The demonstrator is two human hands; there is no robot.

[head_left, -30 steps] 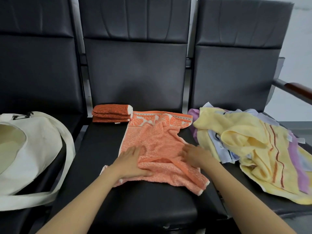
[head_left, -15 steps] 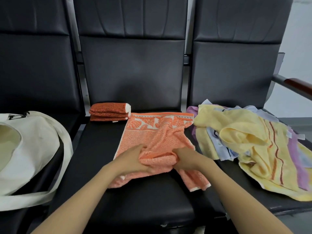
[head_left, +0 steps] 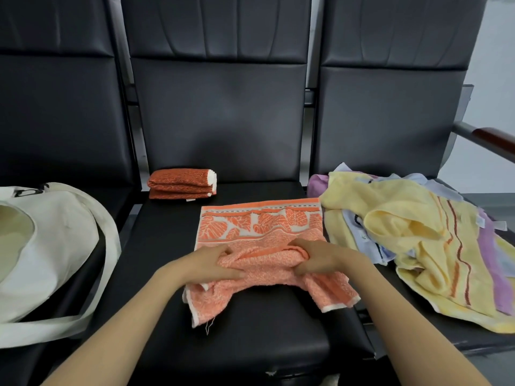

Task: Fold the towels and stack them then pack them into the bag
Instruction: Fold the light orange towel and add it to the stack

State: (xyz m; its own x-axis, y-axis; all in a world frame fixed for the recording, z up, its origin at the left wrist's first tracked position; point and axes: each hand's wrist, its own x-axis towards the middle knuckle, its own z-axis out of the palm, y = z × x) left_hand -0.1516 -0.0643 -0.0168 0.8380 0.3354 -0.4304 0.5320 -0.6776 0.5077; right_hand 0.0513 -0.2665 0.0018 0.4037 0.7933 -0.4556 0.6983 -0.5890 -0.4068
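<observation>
Head: orange towel (head_left: 262, 218), black seat (head_left: 250, 316) (padded); pale wall (head_left: 496, 65).

**Room for a hand on the seats**

We are seeing bare room on the middle seat (head_left: 161, 246), left of the orange towel (head_left: 262, 232) and in front of it. A gap is showing at the back, between the folded towel stack (head_left: 181, 183) and the towel pile (head_left: 404, 218). The white bag (head_left: 61, 235) and its strap (head_left: 113, 254) are filling the left side. The seat backs (head_left: 220, 107) are blocking the far end.
</observation>
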